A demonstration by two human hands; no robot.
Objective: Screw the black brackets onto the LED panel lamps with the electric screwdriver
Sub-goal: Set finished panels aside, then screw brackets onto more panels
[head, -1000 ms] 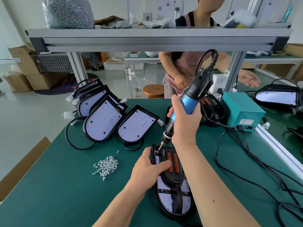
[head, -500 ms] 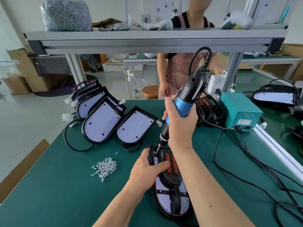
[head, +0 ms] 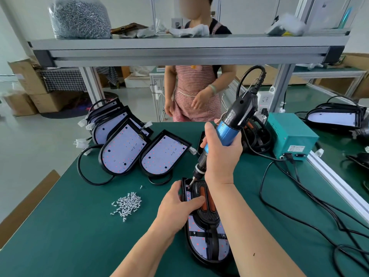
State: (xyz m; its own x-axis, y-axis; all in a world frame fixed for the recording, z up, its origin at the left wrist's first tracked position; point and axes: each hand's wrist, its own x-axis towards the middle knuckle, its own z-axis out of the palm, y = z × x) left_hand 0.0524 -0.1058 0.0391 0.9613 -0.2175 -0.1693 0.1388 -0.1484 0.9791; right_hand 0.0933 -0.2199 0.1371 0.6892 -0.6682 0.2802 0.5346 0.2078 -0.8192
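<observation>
The LED panel lamp point(head: 201, 243) at near centre is gripped at its left edge by the left hand point(head: 175, 206); the electric screwdriver point(head: 235, 120), clasped in the right hand point(head: 219, 154), is set at the far-left end of the black bracket point(head: 207, 215); several bare lamps point(head: 123, 150) at far left are judged unfinished.

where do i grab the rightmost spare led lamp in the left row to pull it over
Take the lamp by the black rim of its rounded near end, coming from the front. That end points toward you, and the raised rim gives an edge to pinch. The straight far end carries the white connector, so it is probably the worse side to grip.
</observation>
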